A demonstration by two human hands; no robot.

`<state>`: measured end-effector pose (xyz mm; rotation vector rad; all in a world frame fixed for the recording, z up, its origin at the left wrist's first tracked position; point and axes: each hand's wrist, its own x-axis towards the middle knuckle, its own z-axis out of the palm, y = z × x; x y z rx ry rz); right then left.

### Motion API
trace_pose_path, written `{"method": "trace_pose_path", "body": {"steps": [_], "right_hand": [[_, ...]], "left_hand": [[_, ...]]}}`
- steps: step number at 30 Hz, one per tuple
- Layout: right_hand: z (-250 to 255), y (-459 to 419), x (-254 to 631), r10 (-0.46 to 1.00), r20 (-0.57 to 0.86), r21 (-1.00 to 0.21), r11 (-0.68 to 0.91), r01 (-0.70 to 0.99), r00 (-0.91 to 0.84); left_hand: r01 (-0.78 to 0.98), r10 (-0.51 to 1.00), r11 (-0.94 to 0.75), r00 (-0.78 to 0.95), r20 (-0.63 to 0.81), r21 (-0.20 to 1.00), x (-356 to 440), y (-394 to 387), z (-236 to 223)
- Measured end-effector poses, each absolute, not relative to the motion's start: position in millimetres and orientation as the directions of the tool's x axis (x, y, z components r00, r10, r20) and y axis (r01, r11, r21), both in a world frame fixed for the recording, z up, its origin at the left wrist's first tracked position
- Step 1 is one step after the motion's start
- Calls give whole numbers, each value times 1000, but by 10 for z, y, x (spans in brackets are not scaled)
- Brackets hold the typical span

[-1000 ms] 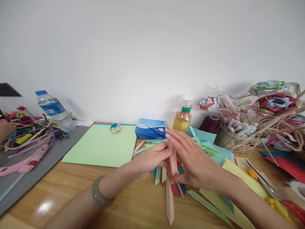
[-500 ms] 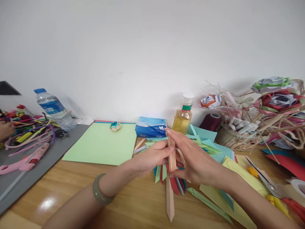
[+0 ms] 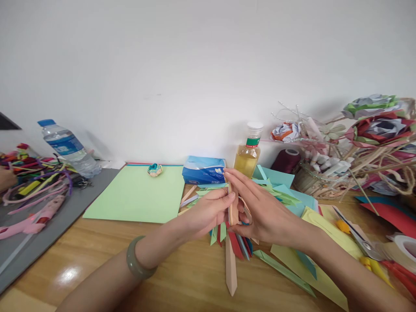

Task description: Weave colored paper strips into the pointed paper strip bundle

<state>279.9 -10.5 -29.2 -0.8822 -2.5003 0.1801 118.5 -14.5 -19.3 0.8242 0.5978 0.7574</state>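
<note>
The left hand [image 3: 211, 212] pinches a folded peach paper strip [image 3: 233, 213] between thumb and fingers, while the right hand [image 3: 268, 210] cups it from the other side, fingertips at its top and thumb near its lower end. The strip stands roughly lengthwise between the two hands, above the tabletop [image 3: 185, 277]. A pointed peach length [image 3: 231, 273] extends below it toward the near edge; whether the two are joined is hidden. Under and around the hands lie folded green, red and blue paper pieces. Just beyond them stand a blue tissue pack [image 3: 204, 171] and a bottle of yellow liquid [image 3: 247, 160]. To the left, a small paper ornament [image 3: 154, 170] sits on a pale green sheet [image 3: 133, 197]. To the right, scissors [image 3: 368, 248] rest near yellow paper [image 3: 334, 234] and a tape roll [image 3: 406, 248]. A green bangle [image 3: 138, 260] circles the left wrist.
</note>
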Motion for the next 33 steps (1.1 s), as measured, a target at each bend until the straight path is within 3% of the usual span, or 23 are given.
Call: {"method": "trace_pose_path", "body": {"steps": [5,12,17,21,27,33], "right_hand": [[-291,-103,2807,664,372,-370,747,552,-649],[-204,39,2938,821,463,-545,561,624,-334],[-304,20,2875,779,411,-482,626,613,-473],[-420,-115,2605,619,353,-317,785,532,-702],[-403,-5,2080,585,255,-222,811,542,-770],[-602,186,1667,562,213,-147,827,543,-799]], "left_hand": [[-345,806,438,560,-192,830,1159,-118,-213],[-429,930,312,318,-182,848,1031,40,-144],[-438,961,217,253,-111,872,885,168,-84],[-466,974,174,214,-80,867,800,257,-89],[-466,966,202,237,-98,862,743,318,-58],[-479,975,123,221,-16,869,683,324,25]]}}
